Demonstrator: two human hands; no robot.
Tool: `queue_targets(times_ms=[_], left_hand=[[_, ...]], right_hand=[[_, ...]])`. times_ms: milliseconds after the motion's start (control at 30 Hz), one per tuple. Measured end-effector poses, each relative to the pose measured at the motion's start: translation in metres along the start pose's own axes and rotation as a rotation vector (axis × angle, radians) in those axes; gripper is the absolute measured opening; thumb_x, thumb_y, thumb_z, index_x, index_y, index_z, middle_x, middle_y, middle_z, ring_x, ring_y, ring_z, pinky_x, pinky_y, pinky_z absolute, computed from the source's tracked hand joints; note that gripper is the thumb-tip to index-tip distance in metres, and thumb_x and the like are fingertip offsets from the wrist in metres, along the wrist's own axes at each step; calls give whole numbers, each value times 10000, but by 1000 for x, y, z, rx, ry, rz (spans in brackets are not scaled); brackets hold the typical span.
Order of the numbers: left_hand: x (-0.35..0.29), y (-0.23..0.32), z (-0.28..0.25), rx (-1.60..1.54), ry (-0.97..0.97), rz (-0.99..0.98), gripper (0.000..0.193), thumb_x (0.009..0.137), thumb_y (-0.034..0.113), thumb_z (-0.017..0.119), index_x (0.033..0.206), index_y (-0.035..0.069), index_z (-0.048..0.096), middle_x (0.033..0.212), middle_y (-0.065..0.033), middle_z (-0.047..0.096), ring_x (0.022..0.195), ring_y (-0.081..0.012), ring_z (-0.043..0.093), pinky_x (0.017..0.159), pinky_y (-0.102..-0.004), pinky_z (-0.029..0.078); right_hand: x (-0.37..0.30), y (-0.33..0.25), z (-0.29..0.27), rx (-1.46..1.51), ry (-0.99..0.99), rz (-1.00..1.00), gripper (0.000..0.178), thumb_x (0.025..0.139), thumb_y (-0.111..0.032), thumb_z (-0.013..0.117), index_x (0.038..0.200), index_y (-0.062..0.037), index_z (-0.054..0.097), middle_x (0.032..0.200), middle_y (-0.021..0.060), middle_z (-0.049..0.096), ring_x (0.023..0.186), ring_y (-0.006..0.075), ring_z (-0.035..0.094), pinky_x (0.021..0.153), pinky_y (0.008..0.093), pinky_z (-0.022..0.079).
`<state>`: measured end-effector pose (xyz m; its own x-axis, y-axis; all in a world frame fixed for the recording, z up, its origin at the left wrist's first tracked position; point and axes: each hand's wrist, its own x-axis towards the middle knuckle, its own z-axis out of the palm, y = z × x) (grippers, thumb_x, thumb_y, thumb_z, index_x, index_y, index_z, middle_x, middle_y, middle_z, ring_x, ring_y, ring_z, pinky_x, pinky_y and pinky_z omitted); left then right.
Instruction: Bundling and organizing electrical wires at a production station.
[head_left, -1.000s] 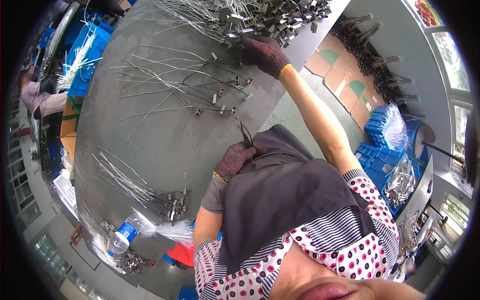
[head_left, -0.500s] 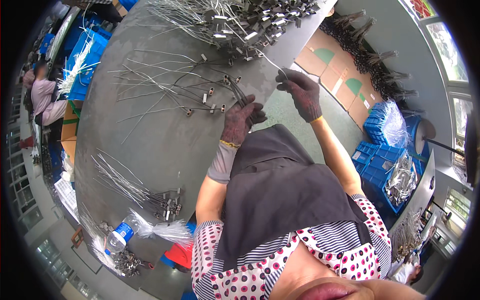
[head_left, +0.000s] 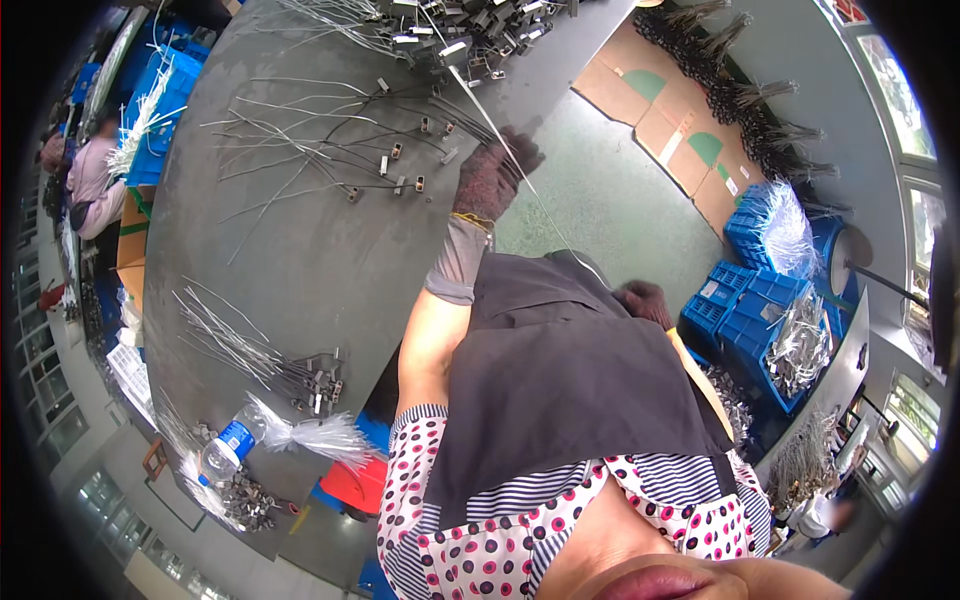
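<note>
My left hand (head_left: 490,178), in a dark red-black work glove, is closed at the table's right edge around the ends of black cables (head_left: 465,118). A thin pale wire (head_left: 548,212) runs from the pile past its fingers and down over my apron. That wire leads to my right hand (head_left: 646,303), gloved too and drawn back beside my right hip; its fingers look curled, partly hidden by the apron. Left of my left hand, several wires with small metal-ended connectors (head_left: 397,151) lie fanned out on the grey table (head_left: 300,290).
A heap of wires with dark connectors (head_left: 470,38) covers the far table. At near left are a wire bundle (head_left: 235,345), a plastic bottle (head_left: 228,450) and clear ties (head_left: 325,440). Blue crates (head_left: 765,320) and flattened cardboard (head_left: 660,110) lie right. A person sits far left.
My right hand has pulled back toward my hip, drawing the pale wire out long from the heap. My left hand has shifted slightly up, still at the black cables.
</note>
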<state>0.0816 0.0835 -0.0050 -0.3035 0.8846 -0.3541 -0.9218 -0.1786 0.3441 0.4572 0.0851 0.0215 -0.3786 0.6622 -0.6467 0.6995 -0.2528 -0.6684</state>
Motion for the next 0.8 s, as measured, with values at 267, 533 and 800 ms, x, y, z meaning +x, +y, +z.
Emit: queue_targets(times_ms=[267, 533, 800], left_hand=[[-22, 50, 2, 1, 100, 320, 226, 979, 279, 605, 1088, 81, 614, 946, -109, 675, 794, -269, 690, 768, -507, 605], [-40, 72, 2, 143, 255, 455, 238, 991, 306, 578, 1113, 103, 601, 903, -80, 670, 751, -263, 683, 742, -518, 600], [-58, 32, -6, 255, 87, 169, 225, 1020, 216, 519, 1122, 34, 604, 966, -87, 668, 880, -259, 693, 809, -472, 602]], right_hand=[[-19, 117, -18, 143, 125, 184, 220, 804, -195, 787, 803, 9, 704, 687, 58, 679, 626, 105, 598, 565, 290, 483], [-6, 108, -35, 51, 170, 208, 275, 777, -252, 788, 797, 9, 704, 676, 62, 671, 613, 108, 586, 556, 300, 473], [55, -6, 6, -61, 124, 24, 299, 801, -281, 737, 847, 14, 717, 723, 72, 676, 643, 147, 593, 603, 329, 481]])
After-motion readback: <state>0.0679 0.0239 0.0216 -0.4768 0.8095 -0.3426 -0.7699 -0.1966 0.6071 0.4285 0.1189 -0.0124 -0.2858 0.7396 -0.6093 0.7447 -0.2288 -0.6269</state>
